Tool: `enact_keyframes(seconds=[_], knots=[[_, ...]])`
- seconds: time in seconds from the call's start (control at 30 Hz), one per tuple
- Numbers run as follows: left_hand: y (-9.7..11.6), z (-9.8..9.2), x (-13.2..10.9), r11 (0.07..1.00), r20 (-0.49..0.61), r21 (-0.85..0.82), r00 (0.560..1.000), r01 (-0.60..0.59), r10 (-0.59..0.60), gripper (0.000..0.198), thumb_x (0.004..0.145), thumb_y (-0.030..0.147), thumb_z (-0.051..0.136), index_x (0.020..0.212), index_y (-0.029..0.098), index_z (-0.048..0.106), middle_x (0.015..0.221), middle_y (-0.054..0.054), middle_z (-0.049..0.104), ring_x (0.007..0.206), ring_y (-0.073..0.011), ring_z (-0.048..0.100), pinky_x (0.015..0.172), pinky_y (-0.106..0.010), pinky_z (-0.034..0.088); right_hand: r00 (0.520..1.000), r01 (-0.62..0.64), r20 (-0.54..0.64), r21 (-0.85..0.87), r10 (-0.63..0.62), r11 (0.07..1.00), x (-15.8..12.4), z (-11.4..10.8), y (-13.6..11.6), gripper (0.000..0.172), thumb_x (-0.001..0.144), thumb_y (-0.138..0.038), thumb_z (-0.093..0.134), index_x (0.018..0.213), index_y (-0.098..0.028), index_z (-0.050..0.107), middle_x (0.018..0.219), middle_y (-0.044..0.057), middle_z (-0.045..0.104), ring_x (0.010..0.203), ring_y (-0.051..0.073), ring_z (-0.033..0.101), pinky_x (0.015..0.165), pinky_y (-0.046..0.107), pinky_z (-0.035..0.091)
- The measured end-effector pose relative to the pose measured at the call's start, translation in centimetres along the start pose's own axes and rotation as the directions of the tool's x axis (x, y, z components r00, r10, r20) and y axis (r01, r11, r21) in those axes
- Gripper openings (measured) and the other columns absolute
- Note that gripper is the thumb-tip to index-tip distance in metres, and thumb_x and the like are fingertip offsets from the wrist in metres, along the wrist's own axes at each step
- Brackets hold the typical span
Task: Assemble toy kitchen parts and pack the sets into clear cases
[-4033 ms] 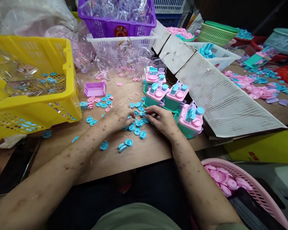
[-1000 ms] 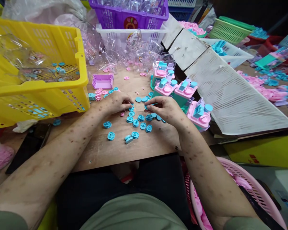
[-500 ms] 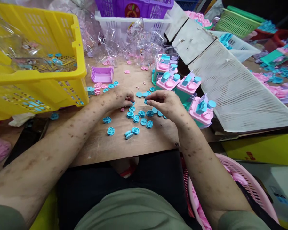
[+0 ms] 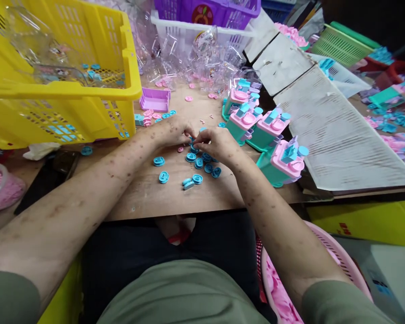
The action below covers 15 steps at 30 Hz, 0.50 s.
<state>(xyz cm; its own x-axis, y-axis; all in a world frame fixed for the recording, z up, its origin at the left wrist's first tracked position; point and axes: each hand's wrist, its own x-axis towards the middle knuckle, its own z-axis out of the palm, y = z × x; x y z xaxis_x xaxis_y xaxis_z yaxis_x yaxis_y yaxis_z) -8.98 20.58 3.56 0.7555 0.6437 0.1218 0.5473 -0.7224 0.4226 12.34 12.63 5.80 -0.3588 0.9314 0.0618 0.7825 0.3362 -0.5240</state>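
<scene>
My left hand [image 4: 179, 131] and my right hand [image 4: 216, 142] meet fingertip to fingertip over the table, both with bent, closed fingers. Between the fingertips is a small round blue plastic piece [image 4: 193, 141], largely hidden by the fingers. Just below lie several blue oval plastic pieces [image 4: 191, 157], some with raised rims and small holes. Two more ovals [image 4: 159, 161] sit apart to the left. A small pink oval piece [image 4: 180, 149] rests under my left hand.
A yellow crate [image 4: 97, 101] stands at the left, beside a purple tray [image 4: 155, 100]. Clear plastic packages [image 4: 202, 63] pile up at the back. Pink-and-green toy units [image 4: 273, 159] stand at the right, next to a white board [image 4: 344, 130]. A pink basket [image 4: 354, 274] is below the table.
My right hand has moved left, closing the gap to my left hand, and their fingertips now meet. The view has shifted slightly, so most things appear further right.
</scene>
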Motion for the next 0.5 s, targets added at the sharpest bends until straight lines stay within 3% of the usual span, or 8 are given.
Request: enact_keyframes(seconds=[0.2,0.5], knots=[[-0.4,0.8,-0.3,0.996,-0.025,-0.072,0.998,-0.051,0.049,0.022,0.095,0.025,0.072,0.106,0.028,0.091,0.095,0.000,0.087,0.085,-0.0172,0.076,0.077,-0.025,0.050,0.999,-0.045,0.000,-0.072,0.045,0.996,-0.3,-0.1,0.2,0.011,0.093,-0.013,0.081,0.095,-0.022,0.088,0.091,0.003,0.083,0.086,0.022,0.074,0.081,0.034,0.052],[0.7,0.7,-0.6,0.996,-0.050,-0.077,0.998,-0.040,0.036,0.025,0.095,0.014,0.071,0.102,0.026,0.092,0.078,0.003,0.082,0.069,-0.0139,0.067,0.067,-0.025,0.041,0.995,-0.078,0.062,-0.047,0.081,0.996,-0.4,-1.1,-0.7,0.010,0.094,-0.016,0.080,0.095,-0.021,0.088,0.089,0.004,0.082,0.084,0.021,0.073,0.079,0.033,0.053]])
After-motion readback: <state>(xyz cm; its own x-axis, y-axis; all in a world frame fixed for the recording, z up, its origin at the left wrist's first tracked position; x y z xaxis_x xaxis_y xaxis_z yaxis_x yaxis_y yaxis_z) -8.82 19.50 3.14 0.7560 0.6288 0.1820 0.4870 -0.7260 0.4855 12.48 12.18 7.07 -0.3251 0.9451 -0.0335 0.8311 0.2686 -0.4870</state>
